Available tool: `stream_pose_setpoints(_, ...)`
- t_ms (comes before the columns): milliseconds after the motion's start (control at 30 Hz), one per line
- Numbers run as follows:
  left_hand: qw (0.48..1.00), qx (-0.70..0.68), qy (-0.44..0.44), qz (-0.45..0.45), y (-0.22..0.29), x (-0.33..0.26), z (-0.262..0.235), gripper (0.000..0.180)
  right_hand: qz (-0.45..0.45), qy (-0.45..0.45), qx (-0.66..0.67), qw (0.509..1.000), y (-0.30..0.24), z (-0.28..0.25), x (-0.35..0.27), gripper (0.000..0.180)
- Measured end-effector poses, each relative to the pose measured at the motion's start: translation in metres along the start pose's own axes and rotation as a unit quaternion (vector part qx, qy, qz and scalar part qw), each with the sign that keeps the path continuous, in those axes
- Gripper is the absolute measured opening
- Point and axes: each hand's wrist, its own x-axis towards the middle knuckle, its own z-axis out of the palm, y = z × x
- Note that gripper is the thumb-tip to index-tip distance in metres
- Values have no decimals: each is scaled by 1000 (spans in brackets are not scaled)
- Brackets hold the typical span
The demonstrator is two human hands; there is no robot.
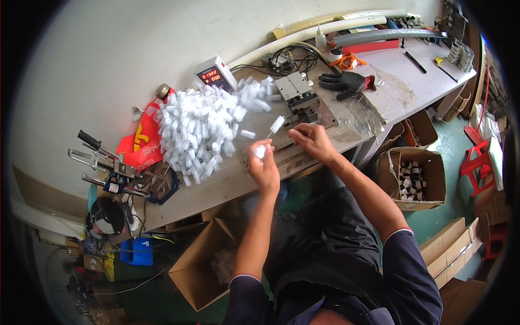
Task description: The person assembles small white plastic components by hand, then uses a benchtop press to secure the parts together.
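Left fingers curled around 1 white piece; right fingers bunched (can't tell grip)

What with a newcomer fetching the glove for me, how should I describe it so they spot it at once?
Start at the long worktable and find the silver-grey metal fixture just beyond the person's right hand. Right of that fixture, on the near side of the orange bundle, lies the glove. Its black hand shape and red cuff set it apart from both.
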Motion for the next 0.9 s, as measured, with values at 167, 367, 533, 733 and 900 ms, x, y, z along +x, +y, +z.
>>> stream_pose_setpoints(167,979,170,-53,99,0,-15,23,14,94,-1,137,986,-27,8,-9,33)
stream_pose_setpoints(367,915,261,-123,281,2,-9,16,23,186,-3,241,953,-21,7,-6,22)
stream_pose_setpoints(533,892,275,-175,314,5,-5,15,25,181,45,226,956,-16,-2,-2,15)
stream_pose_setpoints(733,948,216,-82,219,-8,26,16,11,91,37,-204,974,-6,-36,-3,21)
stream_pose_setpoints(900,994,96,-18,59,-37,69,22,18,93,56,-297,949,-5,-31,-1,26)
